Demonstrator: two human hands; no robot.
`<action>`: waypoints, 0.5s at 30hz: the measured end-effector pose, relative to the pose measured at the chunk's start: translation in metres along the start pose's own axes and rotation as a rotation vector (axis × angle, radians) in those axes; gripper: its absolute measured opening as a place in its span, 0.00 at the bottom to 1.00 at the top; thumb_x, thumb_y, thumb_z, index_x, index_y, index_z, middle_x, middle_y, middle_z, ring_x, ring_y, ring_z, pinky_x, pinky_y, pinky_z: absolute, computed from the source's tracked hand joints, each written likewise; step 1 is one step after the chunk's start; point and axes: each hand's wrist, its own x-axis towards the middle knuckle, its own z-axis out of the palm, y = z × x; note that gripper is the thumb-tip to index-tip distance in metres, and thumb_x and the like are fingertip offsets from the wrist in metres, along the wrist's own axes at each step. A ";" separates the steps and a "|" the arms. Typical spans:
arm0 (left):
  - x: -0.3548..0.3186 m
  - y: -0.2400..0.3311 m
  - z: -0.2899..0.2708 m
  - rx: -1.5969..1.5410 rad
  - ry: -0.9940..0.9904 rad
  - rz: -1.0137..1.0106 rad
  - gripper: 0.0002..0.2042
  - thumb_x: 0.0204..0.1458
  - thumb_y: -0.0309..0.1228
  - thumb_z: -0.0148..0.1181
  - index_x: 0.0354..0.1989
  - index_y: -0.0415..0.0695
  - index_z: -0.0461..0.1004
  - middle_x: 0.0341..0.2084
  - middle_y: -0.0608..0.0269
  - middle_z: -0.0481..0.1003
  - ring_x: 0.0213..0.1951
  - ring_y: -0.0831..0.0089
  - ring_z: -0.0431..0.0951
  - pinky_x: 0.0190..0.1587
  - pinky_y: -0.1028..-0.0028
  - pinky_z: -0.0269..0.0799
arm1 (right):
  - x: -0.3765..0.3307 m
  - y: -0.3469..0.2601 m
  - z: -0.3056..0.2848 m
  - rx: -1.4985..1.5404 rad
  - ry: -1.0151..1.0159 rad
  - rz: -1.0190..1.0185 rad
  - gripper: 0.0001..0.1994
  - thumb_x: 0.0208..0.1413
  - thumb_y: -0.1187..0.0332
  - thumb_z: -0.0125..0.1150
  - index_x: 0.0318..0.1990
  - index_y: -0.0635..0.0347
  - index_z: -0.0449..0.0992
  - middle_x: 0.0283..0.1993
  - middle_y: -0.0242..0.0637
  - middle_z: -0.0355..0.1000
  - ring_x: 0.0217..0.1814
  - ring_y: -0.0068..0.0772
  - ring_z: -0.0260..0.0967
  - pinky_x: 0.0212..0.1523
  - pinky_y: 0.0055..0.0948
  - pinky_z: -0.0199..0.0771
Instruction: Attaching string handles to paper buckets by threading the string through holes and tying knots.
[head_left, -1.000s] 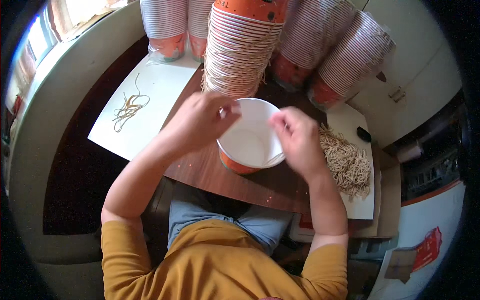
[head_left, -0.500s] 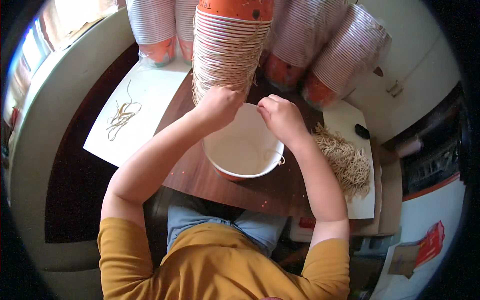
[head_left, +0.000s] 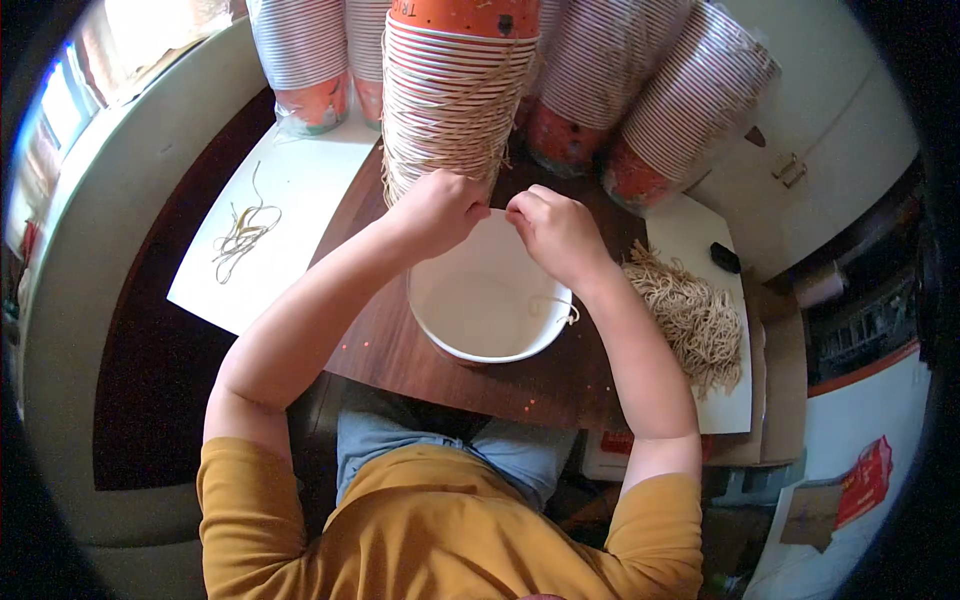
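Note:
A white-lined paper bucket (head_left: 480,300) stands on the brown table in front of me, its open mouth facing up. At its far rim my left hand (head_left: 443,212) is closed, with the fingertips curled toward the rim. Opposite it, just to the right, my right hand (head_left: 553,232) makes a pinch at the same rim. Whatever lies in either set of fingers is too small or hidden to make out. A thin beige cord (head_left: 573,314) with a knotted end pokes through the bucket's right side, and a bit of it shows inside.
Behind my hands rises a tall stack of nested orange buckets (head_left: 455,110) with cords hanging over it. More plastic-wrapped stacks (head_left: 690,95) stand at the back. A heap of beige cords (head_left: 690,325) lies on the right board, near a small black object (head_left: 725,258). Several loose cords (head_left: 245,238) lie left.
My right hand has shifted slightly left, closer to my left hand. The bucket sits a little lower and to the right in view. Both hands stay closed.

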 end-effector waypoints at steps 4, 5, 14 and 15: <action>-0.007 -0.003 -0.001 -0.074 0.032 0.028 0.06 0.47 0.26 0.56 0.27 0.38 0.78 0.22 0.46 0.75 0.27 0.53 0.77 0.32 0.60 0.72 | -0.001 0.001 0.000 0.022 0.018 -0.006 0.04 0.52 0.70 0.59 0.31 0.60 0.75 0.31 0.41 0.71 0.32 0.47 0.72 0.32 0.40 0.73; -0.008 -0.003 -0.006 -0.146 0.008 -0.023 0.06 0.47 0.25 0.55 0.28 0.38 0.78 0.21 0.47 0.75 0.27 0.54 0.77 0.32 0.61 0.72 | -0.001 0.002 -0.001 0.032 0.025 -0.015 0.04 0.52 0.70 0.59 0.31 0.59 0.75 0.31 0.40 0.71 0.32 0.47 0.72 0.32 0.40 0.73; -0.018 0.011 -0.013 -0.070 0.001 -0.177 0.06 0.44 0.23 0.53 0.26 0.37 0.77 0.19 0.45 0.74 0.26 0.54 0.78 0.31 0.63 0.73 | -0.002 0.001 0.001 0.037 0.018 -0.030 0.05 0.53 0.69 0.59 0.30 0.59 0.74 0.30 0.39 0.71 0.32 0.46 0.72 0.32 0.39 0.73; -0.018 0.011 -0.008 0.045 0.017 -0.190 0.06 0.45 0.25 0.55 0.27 0.37 0.77 0.19 0.48 0.75 0.25 0.58 0.78 0.30 0.63 0.73 | -0.002 0.001 0.001 0.037 0.017 -0.031 0.05 0.53 0.69 0.59 0.30 0.59 0.74 0.30 0.39 0.71 0.32 0.46 0.72 0.32 0.39 0.73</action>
